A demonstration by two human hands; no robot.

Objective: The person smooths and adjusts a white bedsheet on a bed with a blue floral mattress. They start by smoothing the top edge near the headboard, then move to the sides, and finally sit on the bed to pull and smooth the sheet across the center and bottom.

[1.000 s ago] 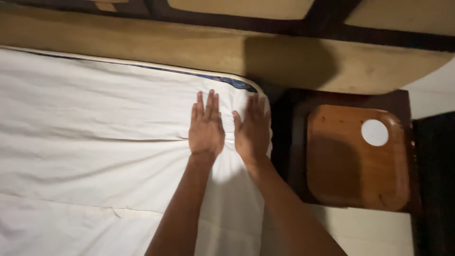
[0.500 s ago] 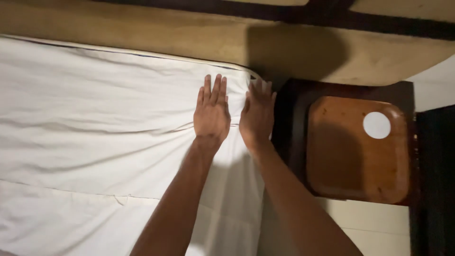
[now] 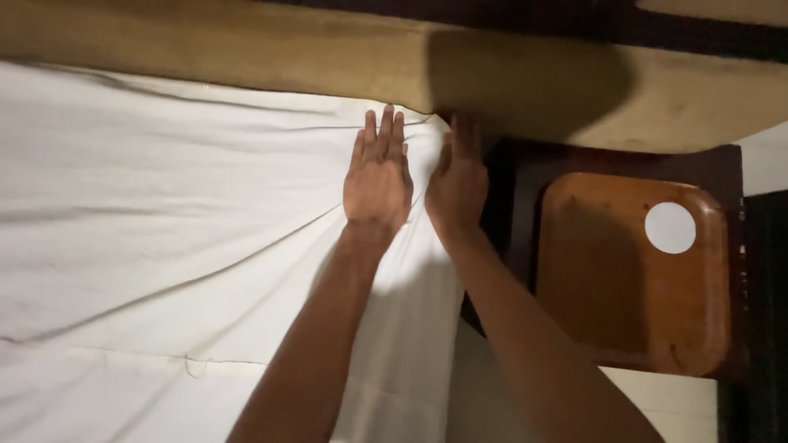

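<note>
The left hand [image 3: 377,176] lies flat, fingers extended and together, palm down on the white sheet [image 3: 164,213] at the mattress corner; the right hand [image 3: 456,184] presses open against the sheet's edge just beside it, gripping nothing; creases radiate from both hands; a wooden tray [image 3: 632,312] sits on the bedside table [image 3: 722,172], near the right hand; the padded headboard [image 3: 246,49] runs above.

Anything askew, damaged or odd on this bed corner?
Nothing damaged. The white sheet is creased, with folds fanning out from under the left hand and right hand, both flat at the mattress corner. The wooden tray sits level.
</note>
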